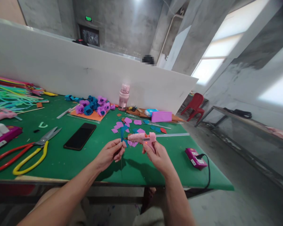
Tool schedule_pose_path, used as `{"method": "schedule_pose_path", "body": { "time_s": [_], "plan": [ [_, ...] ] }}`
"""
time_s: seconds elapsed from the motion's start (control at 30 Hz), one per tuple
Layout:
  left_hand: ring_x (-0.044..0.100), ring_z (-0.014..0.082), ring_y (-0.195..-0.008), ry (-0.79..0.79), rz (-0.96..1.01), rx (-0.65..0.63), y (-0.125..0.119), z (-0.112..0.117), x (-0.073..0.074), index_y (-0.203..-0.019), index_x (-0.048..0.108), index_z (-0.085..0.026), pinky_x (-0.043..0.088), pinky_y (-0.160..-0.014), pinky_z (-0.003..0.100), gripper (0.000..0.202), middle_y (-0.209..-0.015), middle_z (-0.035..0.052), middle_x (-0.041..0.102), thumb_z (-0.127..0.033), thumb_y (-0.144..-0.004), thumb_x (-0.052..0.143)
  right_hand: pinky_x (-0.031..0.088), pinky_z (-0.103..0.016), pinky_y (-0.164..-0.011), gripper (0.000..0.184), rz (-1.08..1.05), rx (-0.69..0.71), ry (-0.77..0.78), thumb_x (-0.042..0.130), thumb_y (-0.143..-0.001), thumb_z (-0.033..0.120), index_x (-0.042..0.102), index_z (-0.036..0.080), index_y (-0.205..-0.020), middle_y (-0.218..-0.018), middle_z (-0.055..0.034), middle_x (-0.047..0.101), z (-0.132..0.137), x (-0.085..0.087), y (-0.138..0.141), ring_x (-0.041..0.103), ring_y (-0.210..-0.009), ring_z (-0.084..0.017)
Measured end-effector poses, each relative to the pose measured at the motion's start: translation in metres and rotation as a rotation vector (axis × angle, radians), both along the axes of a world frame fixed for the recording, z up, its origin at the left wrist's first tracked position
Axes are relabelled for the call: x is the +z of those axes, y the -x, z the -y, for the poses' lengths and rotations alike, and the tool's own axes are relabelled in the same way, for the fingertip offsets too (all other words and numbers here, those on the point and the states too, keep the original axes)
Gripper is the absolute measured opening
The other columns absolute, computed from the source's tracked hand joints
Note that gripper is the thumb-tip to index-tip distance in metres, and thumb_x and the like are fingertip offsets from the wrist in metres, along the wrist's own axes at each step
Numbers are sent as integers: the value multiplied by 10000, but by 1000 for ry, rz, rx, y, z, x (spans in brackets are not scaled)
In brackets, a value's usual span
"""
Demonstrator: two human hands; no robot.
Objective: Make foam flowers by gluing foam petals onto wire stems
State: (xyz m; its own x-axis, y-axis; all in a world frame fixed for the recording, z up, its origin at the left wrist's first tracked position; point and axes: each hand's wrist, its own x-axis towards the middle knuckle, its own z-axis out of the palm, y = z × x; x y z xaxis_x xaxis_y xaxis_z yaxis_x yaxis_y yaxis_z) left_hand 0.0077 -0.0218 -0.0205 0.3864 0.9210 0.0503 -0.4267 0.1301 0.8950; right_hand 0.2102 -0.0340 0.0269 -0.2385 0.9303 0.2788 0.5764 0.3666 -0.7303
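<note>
My left hand (111,151) pinches a small blue paper flower piece (123,135), and a thin stem hangs below the fingers. In my right hand (158,154) is a pink hot glue gun (138,137), its small light lit red. A long clear glue stick (173,135) runs out of its back end. The gun's nozzle is right at the blue piece; whether they touch I cannot tell. Behind both hands, loose purple petals (119,124) and blue petals (155,128) lie scattered on the green table (136,169).
Red-and-yellow-handled scissors (41,142) and a black phone (81,136) lie at left. Finished paper flowers (94,105) rest on orange sheets near a pink bottle (124,96). A purple power strip (195,158) with a black cord sits at right. A white partition (61,66) stands behind.
</note>
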Motion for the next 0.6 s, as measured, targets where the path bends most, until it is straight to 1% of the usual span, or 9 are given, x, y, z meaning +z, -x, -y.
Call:
{"method": "schedule_pose_path", "body": {
  "time_s": [0.17,0.23,0.33,0.4,0.5,0.6],
  "plan": [
    [300,20,-363,5,-9,0,0,-1,-1,-794,535,-144,257,-365,162,201,-534,-47,469,-345,-807,525,375,-222,-539,302,38,-14,-80,427,-843,369,566,153,-684,-606,-17,565,1,2,1,497,-542,-119],
    [305,20,-365,10,-4,2,1,-1,-1,-794,536,-145,262,-367,163,200,-538,-46,474,-344,-804,529,375,-223,-533,307,18,-26,-79,431,-841,379,565,153,-680,-611,-20,568,1,2,0,495,-539,-119],
    [304,19,-365,16,1,7,1,0,-1,-794,538,-142,262,-367,164,198,-536,-46,473,-341,-800,536,362,-215,-480,329,-86,-21,22,432,-836,423,559,152,-702,-578,-8,551,0,0,-3,464,-488,-104],
    [300,18,-363,23,11,6,0,0,0,-791,537,-142,259,-365,163,192,-533,-46,471,-334,-801,536,342,-208,-433,336,-222,-4,123,445,-822,456,544,150,-725,-582,-2,549,-2,-1,-4,422,-442,-85],
    [294,18,-356,31,47,-10,0,1,2,-782,533,-142,253,-361,163,182,-518,-50,465,-323,-805,532,288,-196,-362,352,-470,21,281,471,-792,500,514,151,-810,-657,-12,585,-6,-4,-4,369,-389,-57],
    [293,20,-350,25,107,-50,0,3,4,-775,528,-141,247,-360,166,173,-498,-53,457,-310,-809,528,284,-187,-344,367,-610,41,371,532,-751,499,492,160,-886,-739,-30,623,-13,-9,-8,355,-369,-40]
  ]
}}
